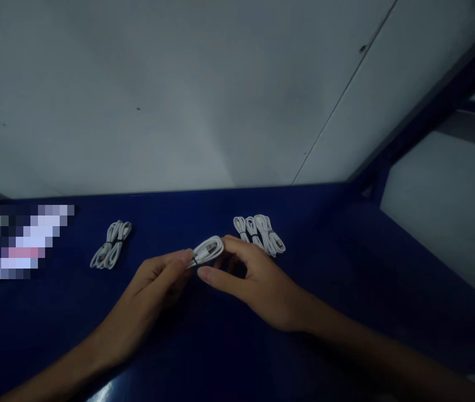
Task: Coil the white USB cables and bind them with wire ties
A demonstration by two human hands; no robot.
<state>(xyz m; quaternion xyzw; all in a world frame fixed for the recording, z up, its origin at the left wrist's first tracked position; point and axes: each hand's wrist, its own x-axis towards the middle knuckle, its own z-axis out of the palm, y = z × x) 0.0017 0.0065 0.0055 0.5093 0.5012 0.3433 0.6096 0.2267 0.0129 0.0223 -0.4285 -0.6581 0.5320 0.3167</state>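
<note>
Cable coil (207, 251) held over the bench (178, 218), looped and black-tied already. Left hand (151, 290): fingers pinched on it. Right hand (264, 290): fingers parted, thumb off the coil, fingertip contact unclear. Left bundles (115, 243) and right bundles (267, 233) on bench look tied too; what's left, can't tell. Bench glossy blue, grey panel wall (178, 84) behind, light dim.

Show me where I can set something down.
Bare tabletop lies between left cables and right cables, behind the held cable, and rightward of the right cables. Crowded: around the held cable, between left hand and right hand, and far left by the blurred item.
</note>
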